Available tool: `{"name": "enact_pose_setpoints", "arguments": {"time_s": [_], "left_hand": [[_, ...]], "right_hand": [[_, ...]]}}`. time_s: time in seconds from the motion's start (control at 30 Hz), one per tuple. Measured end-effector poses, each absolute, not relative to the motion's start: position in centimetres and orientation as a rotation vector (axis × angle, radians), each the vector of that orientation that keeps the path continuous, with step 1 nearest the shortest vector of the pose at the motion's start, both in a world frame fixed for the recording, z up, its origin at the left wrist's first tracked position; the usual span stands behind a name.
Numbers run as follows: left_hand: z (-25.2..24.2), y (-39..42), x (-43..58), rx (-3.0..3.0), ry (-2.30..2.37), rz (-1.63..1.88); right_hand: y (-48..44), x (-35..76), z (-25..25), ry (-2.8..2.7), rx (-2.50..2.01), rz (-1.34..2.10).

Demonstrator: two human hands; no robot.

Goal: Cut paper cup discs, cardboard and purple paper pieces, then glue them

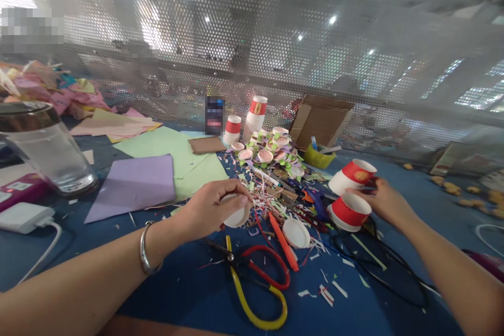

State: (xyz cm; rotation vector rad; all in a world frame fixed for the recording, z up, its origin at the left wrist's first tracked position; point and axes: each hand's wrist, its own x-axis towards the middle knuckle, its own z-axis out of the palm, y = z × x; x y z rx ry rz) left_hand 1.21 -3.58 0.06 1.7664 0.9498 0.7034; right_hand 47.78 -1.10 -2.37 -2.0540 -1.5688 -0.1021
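In the middle of the head view my left hand [224, 202] is closed around a round white paper cup bottom [237, 216], pinched at its edge between thumb and fingers. On the right, my right hand [384, 200] has its thumb and fingers at the side of a tilted red-and-white paper cup [352, 177]. Another red-and-white paper cup [349, 211] stands just in front of it, close to the thumb. A second white cup bottom [296, 233] lies on the table between my hands. Scissors [230, 258] with red and yellow handles rest open below my left hand, near an orange pen-like tool [283, 241].
Paper scraps [263, 197] litter the middle. Behind them are a pile of small decorated discs [265, 156], stacked paper cups [255, 113] and a yellow-green holder [319, 158]. Purple paper [137, 184] and a glass of water [59, 147] lie left. Black cable [378, 257] coils right.
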Motion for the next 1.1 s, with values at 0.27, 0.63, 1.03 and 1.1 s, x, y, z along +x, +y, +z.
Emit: {"name": "enact_pose_setpoints", "arguments": {"time_s": [0.27,0.63,1.03,1.1], "left_hand": [[0.3,-3.8,1.4,1.758,0.932,0.722],[1.0,-3.5,1.1,1.541,0.930,0.902],[0.8,-3.8,1.4,1.499,0.877,0.901],[0.7,-3.6,1.3,1.510,0.874,0.895]], "right_hand": [[-6.2,44.4,0.3,-1.592,-1.932,0.103],[-7.7,41.5,1.5,-1.749,-1.930,-0.009],[-1.3,45.7,7.5,-1.496,-1.964,-0.338],[-0.2,46.4,6.9,-1.517,-2.003,-0.326]]}}
